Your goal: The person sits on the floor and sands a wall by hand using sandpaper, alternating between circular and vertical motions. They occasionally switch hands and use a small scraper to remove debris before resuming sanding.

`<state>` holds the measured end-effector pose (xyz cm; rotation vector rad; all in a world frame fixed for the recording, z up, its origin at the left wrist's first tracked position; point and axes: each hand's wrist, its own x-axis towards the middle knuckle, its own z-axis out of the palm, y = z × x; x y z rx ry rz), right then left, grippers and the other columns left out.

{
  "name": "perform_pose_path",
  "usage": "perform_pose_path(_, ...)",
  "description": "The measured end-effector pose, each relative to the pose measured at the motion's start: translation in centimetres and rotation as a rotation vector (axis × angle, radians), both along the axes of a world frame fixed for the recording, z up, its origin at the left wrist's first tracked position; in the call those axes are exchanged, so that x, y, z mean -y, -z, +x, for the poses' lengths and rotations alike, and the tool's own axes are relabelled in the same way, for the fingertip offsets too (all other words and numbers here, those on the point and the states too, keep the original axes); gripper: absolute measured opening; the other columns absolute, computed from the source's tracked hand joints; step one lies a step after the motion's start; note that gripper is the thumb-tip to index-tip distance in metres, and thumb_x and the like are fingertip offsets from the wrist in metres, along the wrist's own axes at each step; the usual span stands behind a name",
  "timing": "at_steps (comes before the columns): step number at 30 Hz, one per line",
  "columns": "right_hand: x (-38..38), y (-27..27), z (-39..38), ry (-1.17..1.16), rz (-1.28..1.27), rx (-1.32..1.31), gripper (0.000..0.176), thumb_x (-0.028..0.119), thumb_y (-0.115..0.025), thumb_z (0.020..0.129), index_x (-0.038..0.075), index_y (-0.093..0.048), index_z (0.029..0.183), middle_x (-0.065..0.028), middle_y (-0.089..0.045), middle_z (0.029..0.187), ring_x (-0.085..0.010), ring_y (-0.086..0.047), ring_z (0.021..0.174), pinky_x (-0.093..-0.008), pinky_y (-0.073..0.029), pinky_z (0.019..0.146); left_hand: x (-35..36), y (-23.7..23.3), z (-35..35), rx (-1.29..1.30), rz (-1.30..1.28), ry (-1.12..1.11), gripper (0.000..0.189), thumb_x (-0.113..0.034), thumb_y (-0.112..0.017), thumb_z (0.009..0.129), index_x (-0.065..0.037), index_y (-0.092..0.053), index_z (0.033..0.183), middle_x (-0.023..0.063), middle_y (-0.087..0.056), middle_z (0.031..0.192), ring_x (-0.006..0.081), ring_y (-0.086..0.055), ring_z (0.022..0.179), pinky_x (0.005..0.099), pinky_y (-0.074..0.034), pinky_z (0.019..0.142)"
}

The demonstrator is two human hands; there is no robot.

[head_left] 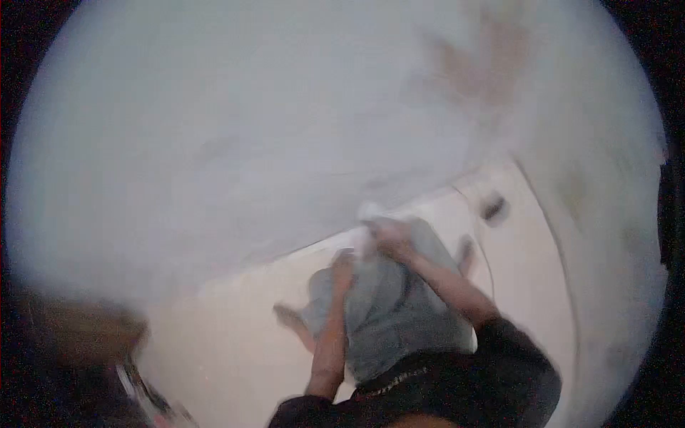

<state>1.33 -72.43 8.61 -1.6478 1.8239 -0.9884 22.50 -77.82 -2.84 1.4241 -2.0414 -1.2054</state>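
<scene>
My right hand (392, 237) is closed around a small white thing (365, 246) in front of my lap, too blurred to name. Just to its left and a little lower, my left hand (344, 265) is held by the near side of the white thing. Its fingers are smeared, so I cannot see whether they grip it. Both forearms reach over the grey shorts (385, 307) I wear, below a black top. A bare foot (289, 317) shows at the left and part of another at the right.
A pale surface (228, 314) lies under me, its straight edge running just beyond my hands. A small dark object (492, 207) rests at the right. A brown shape (78, 335) stands at the lower left. The greyish area ahead is blurred, with a brownish patch (492, 60).
</scene>
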Motion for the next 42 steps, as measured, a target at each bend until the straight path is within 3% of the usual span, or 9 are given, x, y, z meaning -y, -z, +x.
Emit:
perform_pose_path(2,1.1,0.7,-0.5,0.056,-0.096,-0.017,0.041,0.031,-0.058,0.088,0.009,-0.057,0.122,-0.0144,-0.066,0.104,-0.0287,-0.063,0.095,-0.0367,-0.049,0.085,0.1,1.7,-1.2,0.304,0.071,-0.034,0.037,-0.023,-0.048,0.086,-0.006,-0.058,0.118,0.0145,-0.058,0.118,0.0316,-0.051,0.114,0.0426,-0.039,0.096)
perform_pose_path(3,0.5,-3.0,0.2,0.046,-0.136,0.103,0.035,0.031,-0.056,0.088,0.005,-0.063,0.111,-0.0197,-0.063,0.106,-0.0342,-0.06,0.1,-0.0405,-0.045,0.089,0.3,5.6,-0.8,0.276,-0.482,0.128,0.035,-0.027,-0.048,0.087,-0.008,-0.061,0.113,0.016,-0.061,0.111,0.0315,-0.057,0.104,0.0441,-0.044,0.091)
perform_pose_path(4,1.1,-4.0,0.4,0.089,0.032,-0.07,0.036,0.03,-0.058,0.087,0.005,-0.061,0.112,-0.021,-0.063,0.105,-0.0339,-0.061,0.099,-0.0396,-0.046,0.086,0.2,0.1,-1.1,-0.172,0.004,-0.058,0.034,-0.026,-0.05,0.087,-0.005,-0.061,0.111,0.0174,-0.063,0.102,0.0292,-0.062,0.092,0.0428,-0.049,0.08)
perform_pose_path(5,1.3,-2.6,0.3,0.123,0.019,0.038,0.036,0.032,-0.056,0.089,0.004,-0.059,0.112,-0.0218,-0.064,0.102,-0.0349,-0.062,0.096,-0.0403,-0.047,0.083,2.4,9.2,-1.4,0.011,-0.541,0.031,0.027,-0.019,-0.051,0.086,-0.005,-0.062,0.107,0.015,-0.064,0.09,0.0229,-0.062,0.08,0.0372,-0.05,0.071)
perform_pose_path(7,2.1,-1.6,1.1,0.111,-0.281,0.058,0.034,0.032,-0.053,0.091,0.004,-0.058,0.11,-0.0221,-0.064,0.098,-0.0364,-0.063,0.091,-0.0412,-0.048,0.078,0.2,-1.5,-1.2,-0.388,0.012,-0.192,0.021,-0.012,-0.05,0.085,-0.005,-0.062,0.101,0.0122,-0.062,0.082,0.0181,-0.059,0.071,0.0341,-0.049,0.063)
perform_pose_path(13,3.4,1.9,-0.8,0.138,-0.262,-0.139,0.04,0.032,-0.052,0.092,0.0,-0.056,0.116,-0.022,-0.064,0.103,-0.0385,-0.062,0.092,-0.0437,-0.048,0.079,0.9,-0.6,-1.9,-0.508,-0.072,-0.259,0.021,-0.013,-0.049,0.085,-0.004,-0.061,0.1,0.0078,-0.059,0.066,0.0176,-0.057,0.055,0.035,-0.047,0.051)
perform_pose_path(34,7.1,-5.2,4.3,0.003,-0.442,0.155,0.037,0.027,-0.06,0.09,-0.003,-0.058,0.112,-0.0145,-0.063,0.089,-0.0243,-0.056,0.077,-0.0355,-0.045,0.074,1.4,1.0,-2.4,-0.343,-0.241,-0.291,0.021,-0.008,-0.057,0.078,-0.006,-0.063,0.098,0.0119,-0.065,0.074,0.0222,-0.062,0.063,0.0394,-0.05,0.061)
perform_pose_path(36,7.1,-5.8,5.2,0.027,-0.005,0.347,0.033,0.023,-0.061,0.089,-0.005,-0.059,0.107,-0.0123,-0.062,0.088,-0.0233,-0.052,0.075,-0.0327,-0.044,0.073,1.9,3.3,-2.1,-0.444,-0.21,-0.27,0.021,-0.008,-0.058,0.078,-0.006,-0.063,0.097,0.012,-0.065,0.074,0.0224,-0.062,0.063,0.0395,-0.051,0.061)
perform_pose_path(42,7.5,2.3,5.5,0.04,-0.158,0.037,0.031,0.025,-0.06,0.088,-0.002,-0.059,0.104,-0.0198,-0.063,0.091,-0.0317,-0.058,0.077,-0.0367,-0.045,0.074,3.5,5.2,-3.2,-0.337,-0.231,-0.294,0.021,-0.011,-0.055,0.082,-0.006,-0.062,0.102,0.0121,-0.066,0.08,0.0243,-0.064,0.07,0.0391,-0.051,0.065)
